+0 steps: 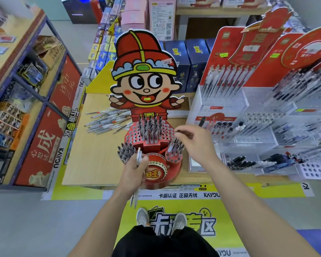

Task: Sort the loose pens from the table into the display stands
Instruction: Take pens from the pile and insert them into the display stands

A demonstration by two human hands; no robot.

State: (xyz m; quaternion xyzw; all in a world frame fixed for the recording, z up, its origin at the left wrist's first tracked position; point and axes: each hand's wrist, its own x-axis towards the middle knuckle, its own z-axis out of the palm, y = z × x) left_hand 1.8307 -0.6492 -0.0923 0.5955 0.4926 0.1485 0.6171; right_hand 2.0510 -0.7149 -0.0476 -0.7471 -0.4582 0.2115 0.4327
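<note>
Mid-sort. Left hand [135, 169] grips spare pens [138, 158]; right hand [195, 143] seems to pinch a pen [183, 132] (blurred) over the right cup [171, 157] of the red stand [176, 169]. Loose pile [107, 121] lies far left on the table [93, 154]. Next we need a free hole, tip down.

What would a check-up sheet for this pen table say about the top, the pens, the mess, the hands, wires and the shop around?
Surface: pale wooden table.
Job's things: loose pens piled left of the red cartoon stand; its holes partly filled; clear stands on the right hold pens.
Clutter: nothing seen.
Hands: left hand grips a bunch of pens; right hand pinches one pen above the stand.
Cables: nothing seen.
Surroundings: shelves of boxes left, yellow floor mat below.
</note>
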